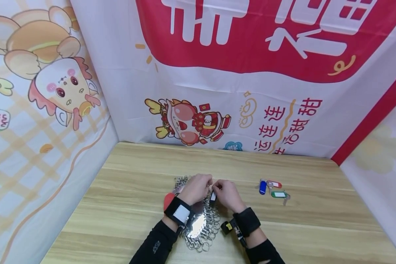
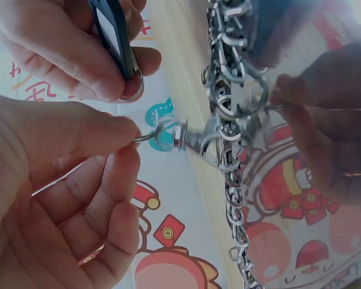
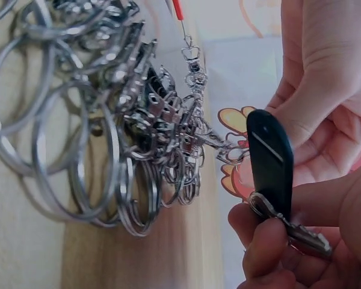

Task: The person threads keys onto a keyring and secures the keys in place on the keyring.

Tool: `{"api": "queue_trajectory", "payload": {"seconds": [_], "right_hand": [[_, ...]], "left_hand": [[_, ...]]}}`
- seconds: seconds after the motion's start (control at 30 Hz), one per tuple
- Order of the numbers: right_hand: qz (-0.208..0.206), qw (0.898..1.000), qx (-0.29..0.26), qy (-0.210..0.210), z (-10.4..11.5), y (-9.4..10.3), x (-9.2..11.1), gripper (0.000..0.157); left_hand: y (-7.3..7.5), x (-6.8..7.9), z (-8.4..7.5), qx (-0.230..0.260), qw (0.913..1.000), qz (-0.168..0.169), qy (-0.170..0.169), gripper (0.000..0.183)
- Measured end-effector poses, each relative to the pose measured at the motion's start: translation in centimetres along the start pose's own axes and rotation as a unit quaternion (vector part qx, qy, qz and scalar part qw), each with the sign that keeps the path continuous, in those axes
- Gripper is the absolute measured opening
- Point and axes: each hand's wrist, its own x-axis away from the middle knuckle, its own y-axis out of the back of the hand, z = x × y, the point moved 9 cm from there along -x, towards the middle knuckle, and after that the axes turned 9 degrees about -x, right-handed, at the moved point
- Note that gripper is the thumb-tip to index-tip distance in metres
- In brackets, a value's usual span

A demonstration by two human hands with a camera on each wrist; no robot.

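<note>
My left hand (image 1: pixel 198 189) pinches a metal split ring (image 2: pixel 145 138) between thumb and index finger. The ring joins a swivel clasp (image 2: pixel 195 141) at the edge of a shiny reflective plate (image 1: pixel 197 224) hung with many key rings (image 1: pixel 212 220). Just to the right, my right hand (image 1: pixel 229 194) holds a black key tag (image 3: pixel 271 159) with a white label. A small metal key (image 3: pixel 310 238) hangs on the tag's ring, partly covered by the right fingers. Tag and pinched ring are apart in the left wrist view.
On the right side of the wooden table (image 1: pixel 316 227) lie a blue key tag (image 1: pixel 262 187), a red key tag (image 1: pixel 274 184) and a green key tag (image 1: pixel 278 194) with keys. A red piece (image 1: pixel 168 201) shows beside the left wrist. Printed cloth (image 1: pixel 125 91) stands behind.
</note>
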Motion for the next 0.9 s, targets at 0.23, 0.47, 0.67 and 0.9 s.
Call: {"api": "queue_trajectory", "payload": {"seconds": [0.23,0.47,0.67,0.9], "right_hand": [[-0.001,1.000,0.004,-0.010,-0.1,-0.1,0.2,0.010],[0.016,1.000,0.004,-0.002,0.0,-0.6,0.4,0.009],[0.018,1.000,-0.008,-0.013,0.1,-0.5,0.2,0.010],[0.008,1.000,-0.015,-0.020,0.1,-0.4,0.2,0.010]], "left_hand": [[-0.3,0.1,0.0,-0.048,0.9987,0.013,0.003,0.015],[-0.9,0.4,0.4,-0.056,0.9976,0.037,0.016,0.009],[-0.7,0.3,0.8,-0.036,0.9978,0.041,0.038,0.014],[-0.5,0.3,1.1,-0.034,0.9972,0.033,0.058,0.021]]}}
